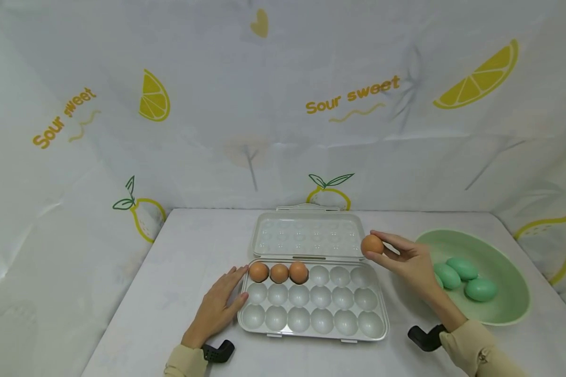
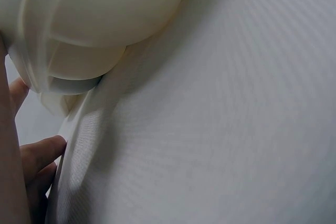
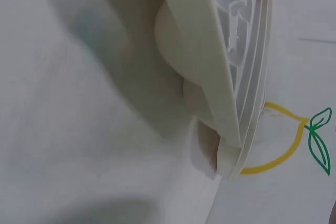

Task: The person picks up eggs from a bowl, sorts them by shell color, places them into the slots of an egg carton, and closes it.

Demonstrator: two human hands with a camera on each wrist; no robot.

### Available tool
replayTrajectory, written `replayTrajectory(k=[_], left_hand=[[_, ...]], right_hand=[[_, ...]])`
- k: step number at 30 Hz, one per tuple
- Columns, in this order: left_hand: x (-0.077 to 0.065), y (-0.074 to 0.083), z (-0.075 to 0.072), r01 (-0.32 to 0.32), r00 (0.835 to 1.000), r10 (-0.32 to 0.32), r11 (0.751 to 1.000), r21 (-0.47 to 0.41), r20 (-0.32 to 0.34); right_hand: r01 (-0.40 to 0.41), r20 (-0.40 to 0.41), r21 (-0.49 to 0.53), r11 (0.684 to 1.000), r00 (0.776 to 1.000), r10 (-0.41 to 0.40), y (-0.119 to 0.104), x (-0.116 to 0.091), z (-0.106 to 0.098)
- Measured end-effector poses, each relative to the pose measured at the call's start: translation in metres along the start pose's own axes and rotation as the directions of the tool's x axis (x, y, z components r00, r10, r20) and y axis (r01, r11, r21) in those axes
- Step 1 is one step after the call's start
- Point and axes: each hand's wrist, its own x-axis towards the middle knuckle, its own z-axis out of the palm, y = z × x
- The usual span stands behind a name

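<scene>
In the head view, my right hand [image 1: 410, 262] pinches a brown egg [image 1: 372, 245] between thumb and fingertips, over the right end of the open egg carton. The egg carton [image 1: 309, 308] is pale grey-white with rows of round cups. Three brown eggs [image 1: 279, 273] sit in the left cups of its back row. My left hand [image 1: 219, 301] rests against the carton's left edge, fingers extended. In the left wrist view, its fingers [image 2: 42, 153] show beside the carton's underside [image 2: 115, 14]. The right wrist view shows the carton's side [image 3: 202, 51].
A light green bowl [image 1: 511, 309] stands at the right of the table, holding several green eggs [image 1: 481, 289]. The carton's clear lid [image 1: 309, 235] lies folded back behind it. A white cloth with lemon prints [image 1: 283, 125] hangs behind the table.
</scene>
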Motion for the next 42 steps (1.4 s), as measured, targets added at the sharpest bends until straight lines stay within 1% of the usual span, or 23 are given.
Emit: replayTrajectory(k=[3, 8, 14, 17, 22, 25, 28, 35, 42], left_hand=[[0.000, 0.000, 0.000, 0.003, 1.000, -0.003, 1.000, -0.002, 0.001], [0.000, 0.001, -0.001, 0.002, 1.000, -0.002, 1.000, -0.003, 0.000], [0.000, 0.002, -0.001, 0.003, 1.000, -0.003, 1.000, -0.005, -0.001], [-0.001, 0.001, -0.001, 0.001, 1.000, -0.001, 1.000, -0.004, -0.002], [-0.001, 0.000, -0.001, -0.008, 1.000, 0.008, 1.000, -0.001, -0.011], [0.000, 0.000, -0.001, -0.010, 1.000, 0.010, 1.000, -0.001, -0.010], [-0.001, 0.001, -0.001, -0.005, 1.000, 0.005, 1.000, -0.003, -0.005], [-0.001, 0.000, -0.001, -0.003, 1.000, 0.003, 1.000, -0.008, -0.007], [0.000, -0.001, 0.000, -0.018, 1.000, 0.018, 1.000, -0.005, -0.014]], right_hand=[[0.019, 0.017, 0.000, 1.000, 1.000, -0.019, 0.004, 0.002, 0.010], [-0.011, 0.035, -0.003, 1.000, 0.999, 0.011, 0.011, 0.001, 0.026], [-0.043, 0.050, 0.019, 0.999, 0.998, 0.042, 0.018, -0.005, 0.049], [-0.060, 0.048, 0.007, 0.998, 0.997, 0.060, 0.020, -0.009, 0.061], [-0.109, 0.021, -0.003, 0.994, 0.994, 0.109, 0.020, -0.014, 0.080], [-0.171, -0.019, -0.007, 0.985, 0.985, 0.171, 0.021, -0.018, 0.093], [-0.201, -0.057, -0.012, 0.980, 0.978, 0.200, 0.024, -0.023, 0.103], [-0.177, -0.097, 0.000, 0.984, 0.980, 0.176, 0.034, -0.024, 0.118], [-0.210, -0.133, -0.062, 0.976, 0.971, 0.201, 0.042, -0.025, 0.119]])
